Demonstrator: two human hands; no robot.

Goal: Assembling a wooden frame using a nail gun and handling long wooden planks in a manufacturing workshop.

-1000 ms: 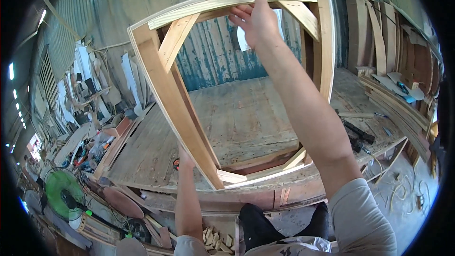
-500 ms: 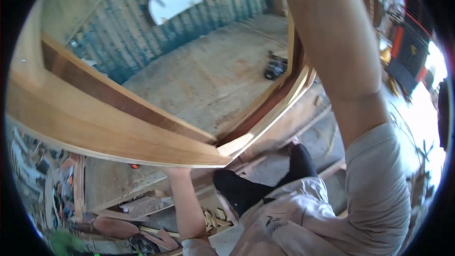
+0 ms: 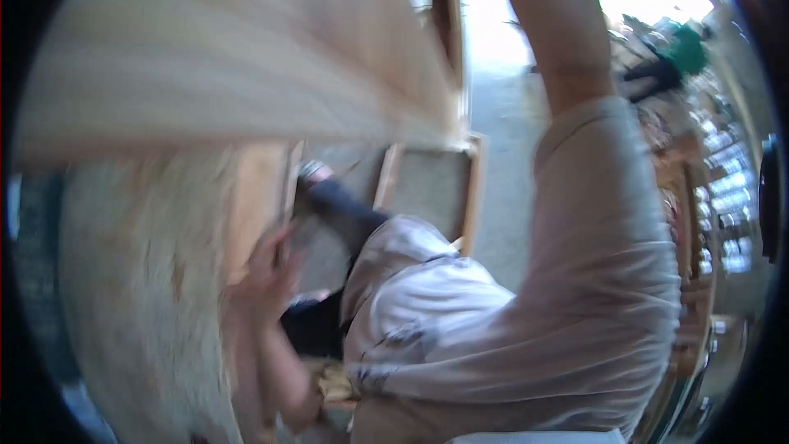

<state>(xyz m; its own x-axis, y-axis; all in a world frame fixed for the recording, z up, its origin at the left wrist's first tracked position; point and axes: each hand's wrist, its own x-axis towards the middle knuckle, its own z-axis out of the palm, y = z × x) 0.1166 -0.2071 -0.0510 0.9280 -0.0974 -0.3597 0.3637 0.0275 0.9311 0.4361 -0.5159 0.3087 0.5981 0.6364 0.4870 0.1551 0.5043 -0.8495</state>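
Apparently, the left fingers (image 3: 267, 255) are hanging half-open, empty, below the frame (image 3: 246, 74), its handling unfinished. Right fingers are hiding, grip unclear.

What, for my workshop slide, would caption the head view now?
A blurred wooden frame spans the upper left; left hand near the workbench, right hand out of view.

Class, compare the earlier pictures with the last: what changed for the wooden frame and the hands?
The view has swung; the wooden frame, first seen through its opening, now fills the upper left as blurred pale wood. The left hand, earlier against the frame's side, has let go and shows apart from it near the workbench. The right hand has left the picture; the right arm stays raised.
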